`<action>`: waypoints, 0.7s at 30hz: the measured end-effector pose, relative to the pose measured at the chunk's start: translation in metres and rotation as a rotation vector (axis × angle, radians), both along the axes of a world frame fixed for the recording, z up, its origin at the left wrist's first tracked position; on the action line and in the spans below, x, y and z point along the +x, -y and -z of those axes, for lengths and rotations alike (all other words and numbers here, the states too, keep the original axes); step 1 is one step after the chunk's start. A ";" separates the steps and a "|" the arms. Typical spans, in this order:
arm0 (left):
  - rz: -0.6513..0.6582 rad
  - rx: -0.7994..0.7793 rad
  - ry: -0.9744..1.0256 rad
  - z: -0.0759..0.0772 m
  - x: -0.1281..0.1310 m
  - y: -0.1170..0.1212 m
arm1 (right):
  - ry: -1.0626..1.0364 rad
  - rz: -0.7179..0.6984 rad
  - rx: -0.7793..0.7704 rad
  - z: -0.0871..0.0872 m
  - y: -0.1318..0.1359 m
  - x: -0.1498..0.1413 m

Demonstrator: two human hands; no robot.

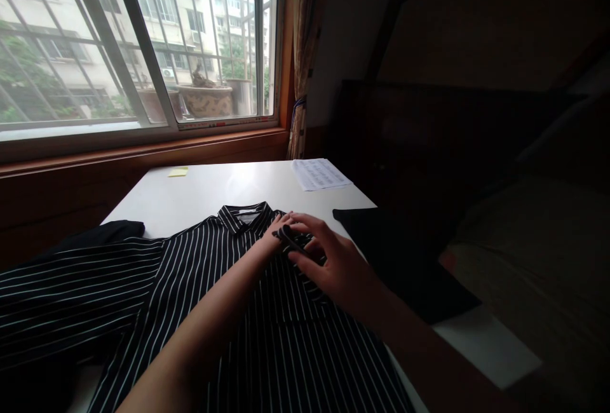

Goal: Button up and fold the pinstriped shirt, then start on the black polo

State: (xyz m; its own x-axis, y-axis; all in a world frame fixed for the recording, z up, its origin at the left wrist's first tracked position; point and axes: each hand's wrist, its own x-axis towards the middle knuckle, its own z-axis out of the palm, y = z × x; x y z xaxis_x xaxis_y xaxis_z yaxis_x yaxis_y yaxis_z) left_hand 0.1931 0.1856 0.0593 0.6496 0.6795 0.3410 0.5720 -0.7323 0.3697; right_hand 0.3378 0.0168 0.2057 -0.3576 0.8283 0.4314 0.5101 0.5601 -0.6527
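A black shirt with white stripes (200, 273) lies spread out with its collar (231, 219) away from me. Its sleeve on the left stretches flat to the left edge of view. My left hand (280, 225) rests on the shoulder area right of the collar, fingers stretched out and partly hidden by cloth and my other hand. Just beside it, my right hand (331, 257) has its thumb and fingers closed around a raised fold of striped cloth (290, 238), which looks like part of the shirt's other sleeve.
The shirt lies on a white table (200, 190). Printed sheets (321, 174) and a yellow sticky note (178, 171) lie toward its far side. Dark cloth (405, 260) hangs over the right edge, and more dark cloth (102, 232) is at the left. A barred window (143, 51) stands behind.
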 end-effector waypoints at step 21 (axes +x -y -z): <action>-0.152 -0.369 -0.177 -0.037 -0.100 0.137 | 0.434 0.059 -0.119 0.109 -0.011 0.112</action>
State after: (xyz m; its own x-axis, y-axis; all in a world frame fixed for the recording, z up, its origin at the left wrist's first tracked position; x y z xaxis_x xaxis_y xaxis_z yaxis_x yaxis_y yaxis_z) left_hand 0.0931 0.0481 0.0963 0.5591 0.8276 -0.0501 0.7414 -0.4720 0.4769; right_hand 0.4500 0.0280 0.0965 -0.4354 0.8872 0.1529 0.7792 0.4564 -0.4296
